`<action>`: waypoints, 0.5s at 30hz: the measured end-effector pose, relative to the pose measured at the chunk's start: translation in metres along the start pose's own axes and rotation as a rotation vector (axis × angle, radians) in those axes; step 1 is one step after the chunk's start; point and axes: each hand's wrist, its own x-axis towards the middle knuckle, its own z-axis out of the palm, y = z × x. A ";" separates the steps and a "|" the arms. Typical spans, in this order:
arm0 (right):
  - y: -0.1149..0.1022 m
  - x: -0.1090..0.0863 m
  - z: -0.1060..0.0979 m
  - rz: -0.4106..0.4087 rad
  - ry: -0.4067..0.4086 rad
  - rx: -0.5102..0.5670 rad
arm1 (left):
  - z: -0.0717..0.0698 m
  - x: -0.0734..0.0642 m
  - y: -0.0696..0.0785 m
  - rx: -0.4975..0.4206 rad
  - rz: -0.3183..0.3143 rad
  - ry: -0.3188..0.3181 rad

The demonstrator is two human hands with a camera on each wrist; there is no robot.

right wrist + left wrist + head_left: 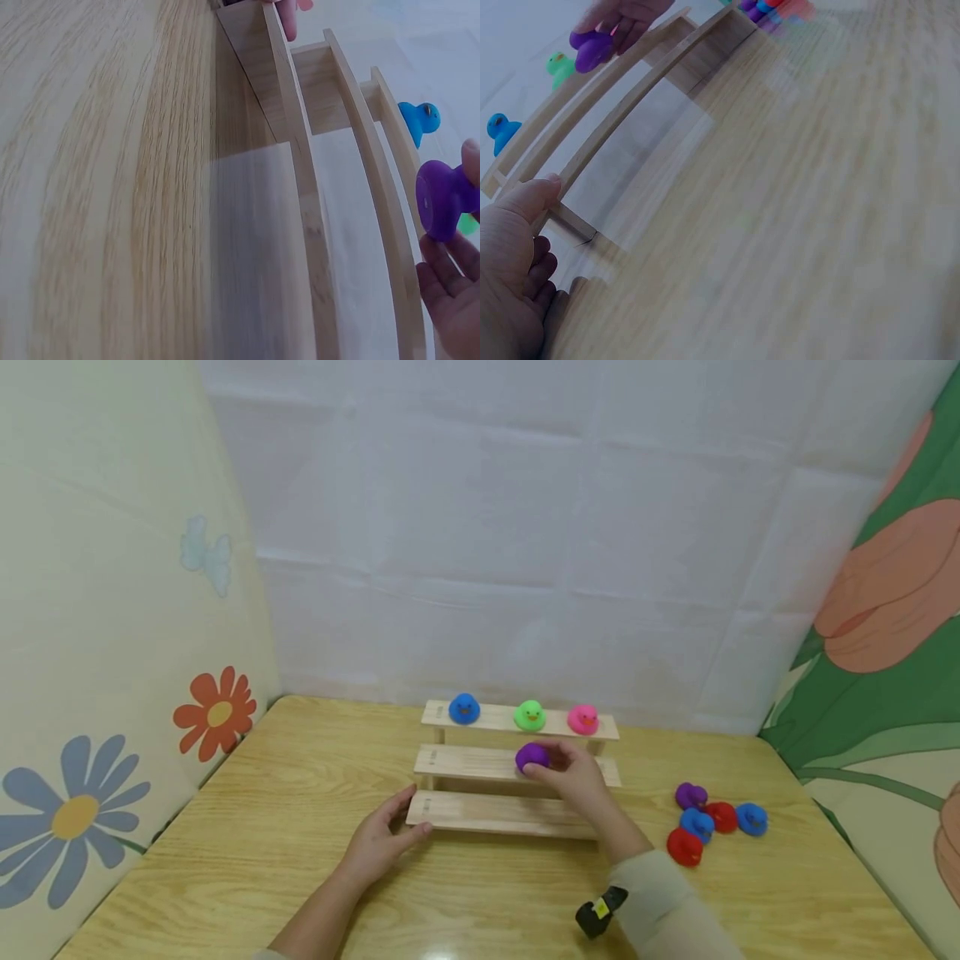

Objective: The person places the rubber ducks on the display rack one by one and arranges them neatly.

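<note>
A purple rubber duck (532,758) is pinched between the thumb and fingers of my right hand (577,778), over the middle step of a three-step wooden rack (495,811). The right wrist view shows the duck's flat base (427,201) turned sideways, just off the wood. My left hand (378,841) grips the left end of the lowest step, its thumb (540,193) against the front corner. Along the top step sit a blue duck (465,709), a green duck (530,716) and a pink duck (583,720), spaced apart.
Right of the rack, several loose ducks cluster on the wooden table (480,893): a purple duck (691,796), red ducks, including one in front (685,847), and blue ducks, one at the far right (752,819). A white cloth (525,527) hangs behind.
</note>
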 end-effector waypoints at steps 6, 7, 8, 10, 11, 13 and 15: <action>-0.008 0.003 0.012 -0.001 -0.019 0.021 | 0.001 0.001 -0.002 -0.007 -0.004 0.007; -0.009 0.003 0.014 -0.002 -0.023 0.021 | 0.002 0.002 -0.003 -0.008 -0.006 0.007; -0.011 0.004 0.015 -0.002 -0.027 0.019 | 0.002 0.002 -0.003 -0.013 -0.007 0.008; -0.013 0.005 0.019 -0.005 -0.039 0.020 | 0.002 0.003 -0.004 -0.016 -0.006 0.005; -0.013 0.005 0.021 -0.006 -0.046 0.023 | 0.002 0.003 -0.004 -0.016 -0.006 0.005; -0.015 0.007 0.026 -0.008 -0.060 0.031 | 0.002 0.003 -0.003 -0.018 -0.007 0.006; -0.016 0.008 0.030 -0.016 -0.074 0.038 | 0.001 0.002 -0.003 -0.011 -0.005 0.007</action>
